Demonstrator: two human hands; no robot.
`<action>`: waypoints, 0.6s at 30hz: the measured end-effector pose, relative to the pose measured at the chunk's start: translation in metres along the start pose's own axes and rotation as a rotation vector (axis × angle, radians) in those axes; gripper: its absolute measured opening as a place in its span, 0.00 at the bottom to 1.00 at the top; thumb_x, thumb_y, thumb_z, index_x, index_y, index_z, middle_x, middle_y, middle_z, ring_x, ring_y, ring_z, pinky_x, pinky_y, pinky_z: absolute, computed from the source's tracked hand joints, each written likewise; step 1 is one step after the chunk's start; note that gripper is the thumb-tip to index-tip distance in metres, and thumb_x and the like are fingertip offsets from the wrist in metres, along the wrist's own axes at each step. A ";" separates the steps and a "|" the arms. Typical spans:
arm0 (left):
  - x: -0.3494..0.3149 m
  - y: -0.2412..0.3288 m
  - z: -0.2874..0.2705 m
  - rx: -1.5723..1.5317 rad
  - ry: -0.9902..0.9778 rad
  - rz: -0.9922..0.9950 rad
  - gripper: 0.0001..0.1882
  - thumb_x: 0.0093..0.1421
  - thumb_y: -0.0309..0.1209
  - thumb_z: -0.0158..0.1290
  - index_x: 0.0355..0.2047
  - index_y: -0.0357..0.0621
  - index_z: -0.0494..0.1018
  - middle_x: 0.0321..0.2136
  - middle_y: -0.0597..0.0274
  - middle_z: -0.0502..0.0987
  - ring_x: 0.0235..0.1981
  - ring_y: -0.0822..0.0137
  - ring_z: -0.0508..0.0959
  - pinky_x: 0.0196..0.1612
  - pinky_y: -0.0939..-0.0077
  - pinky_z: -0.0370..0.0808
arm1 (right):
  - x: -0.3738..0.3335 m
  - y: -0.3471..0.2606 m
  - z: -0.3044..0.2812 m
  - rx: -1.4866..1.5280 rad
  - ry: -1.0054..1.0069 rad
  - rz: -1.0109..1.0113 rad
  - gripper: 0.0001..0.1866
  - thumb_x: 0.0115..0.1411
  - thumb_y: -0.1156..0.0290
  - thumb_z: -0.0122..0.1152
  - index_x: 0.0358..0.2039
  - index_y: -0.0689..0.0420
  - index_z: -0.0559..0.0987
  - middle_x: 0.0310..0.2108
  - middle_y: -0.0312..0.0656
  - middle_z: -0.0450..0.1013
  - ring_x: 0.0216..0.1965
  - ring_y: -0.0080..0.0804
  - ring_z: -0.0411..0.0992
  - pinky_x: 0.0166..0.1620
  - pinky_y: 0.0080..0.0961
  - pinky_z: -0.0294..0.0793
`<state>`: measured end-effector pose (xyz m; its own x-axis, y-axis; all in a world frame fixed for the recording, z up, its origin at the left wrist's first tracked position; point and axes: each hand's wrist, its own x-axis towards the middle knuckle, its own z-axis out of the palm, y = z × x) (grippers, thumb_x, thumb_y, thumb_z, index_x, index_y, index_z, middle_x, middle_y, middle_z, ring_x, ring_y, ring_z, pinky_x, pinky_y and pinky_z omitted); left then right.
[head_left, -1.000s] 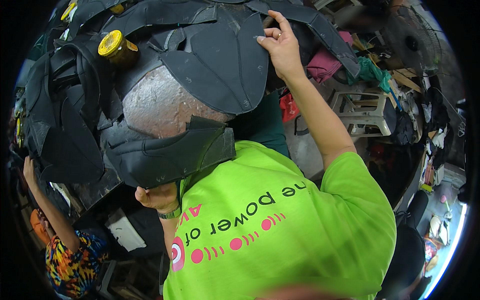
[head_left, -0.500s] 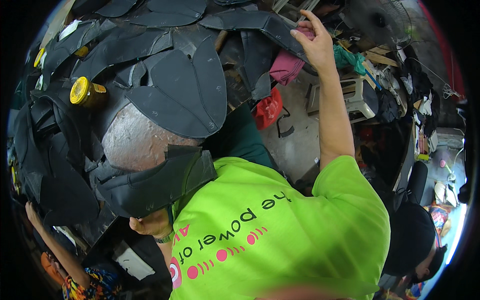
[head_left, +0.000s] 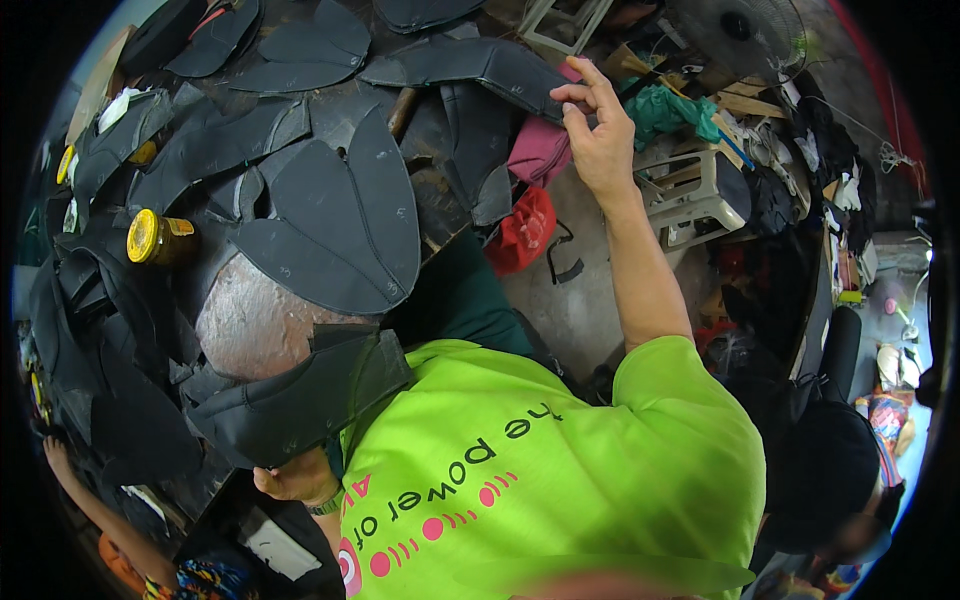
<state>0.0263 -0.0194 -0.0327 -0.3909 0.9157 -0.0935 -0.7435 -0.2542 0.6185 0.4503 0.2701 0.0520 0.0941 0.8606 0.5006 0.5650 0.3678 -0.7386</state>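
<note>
My left hand, with a dark watch at the wrist, grips the lower edge of a folded black stitched panel. Most of its fingers are hidden beneath the panel. Out at the upper right, my right hand has curled but separated fingers, beside the right end of a long black stitched panel. Whether the fingertips touch it is unclear. Between my hands, a two-lobed black panel with a centre seam and pale marks lies partly over a rounded grey-brown block. Pink cloth shows under the long panel.
A yellow-lidded jar stands left of the block among several black pieces. Beyond the worktable are a red bag, a pale plastic stool, green plastic and a fan. A co-worker's arm reaches in at lower left.
My right hand has come down and left, its fingers more curled, closer to the long panel. My left hand keeps its hold on the folded panel. The whole view has shifted slightly.
</note>
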 end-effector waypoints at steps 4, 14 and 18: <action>0.004 0.001 0.002 -0.063 -0.073 0.017 0.23 0.60 0.48 0.53 0.50 0.48 0.79 0.52 0.60 0.79 0.56 0.56 0.75 0.61 0.52 0.67 | 0.002 0.002 -0.002 -0.018 0.001 0.018 0.29 0.57 0.82 0.56 0.61 0.52 0.71 0.39 0.39 0.78 0.39 0.26 0.74 0.46 0.25 0.73; 0.008 0.002 0.005 -0.143 -0.173 -0.009 0.23 0.63 0.45 0.52 0.51 0.45 0.78 0.48 0.60 0.81 0.53 0.60 0.78 0.61 0.57 0.69 | 0.030 0.006 -0.003 -0.331 -0.219 -0.183 0.54 0.45 0.63 0.76 0.70 0.49 0.56 0.58 0.51 0.68 0.59 0.50 0.65 0.62 0.41 0.62; 0.005 0.000 0.010 -0.055 -0.011 0.031 0.21 0.63 0.45 0.51 0.49 0.46 0.79 0.47 0.61 0.82 0.51 0.61 0.79 0.59 0.58 0.71 | 0.034 0.012 -0.004 -0.405 -0.293 -0.162 0.59 0.42 0.62 0.77 0.72 0.48 0.52 0.59 0.53 0.67 0.59 0.51 0.65 0.64 0.42 0.58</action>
<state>0.0294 -0.0114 -0.0253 -0.4089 0.9102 -0.0661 -0.7598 -0.2994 0.5771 0.4637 0.3023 0.0621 -0.2214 0.8879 0.4034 0.8301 0.3886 -0.3998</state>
